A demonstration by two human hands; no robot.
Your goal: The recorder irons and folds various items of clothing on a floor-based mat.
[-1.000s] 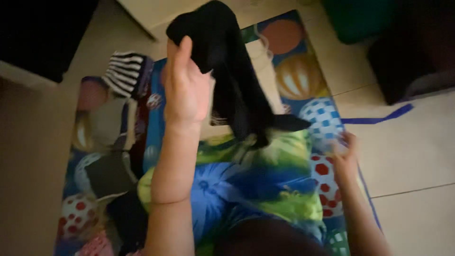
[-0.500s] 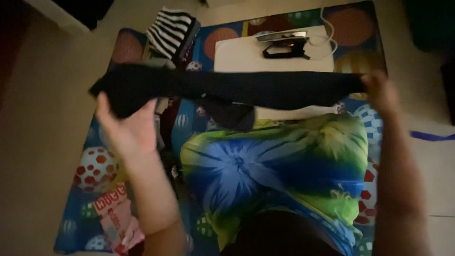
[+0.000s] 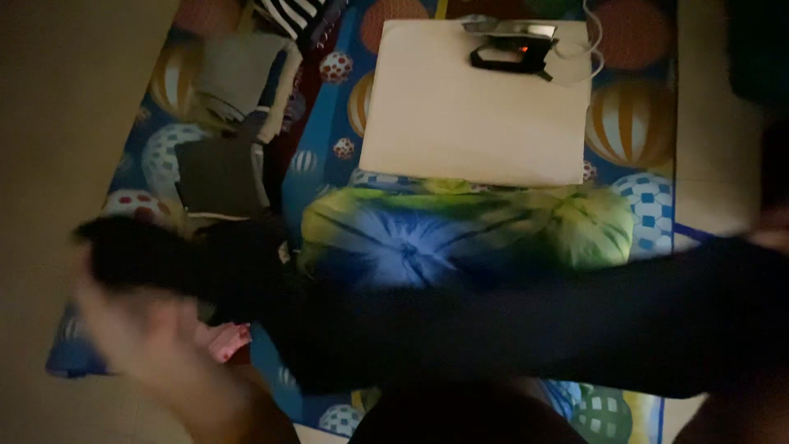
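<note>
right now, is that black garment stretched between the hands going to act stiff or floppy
Probably floppy: the black garment drapes as a soft band from the left hand across toward the right edge. Likely light, since it hangs without sagging much. The picture is blurred, so its texture is unclear.

Left hand [image 3: 136, 333] and right hand [image 3: 768, 238], spread wide apart.

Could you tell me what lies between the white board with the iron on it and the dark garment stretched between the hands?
In the head view, a green and blue tie-dye cloth lies between the white board and the dark garment.
</note>
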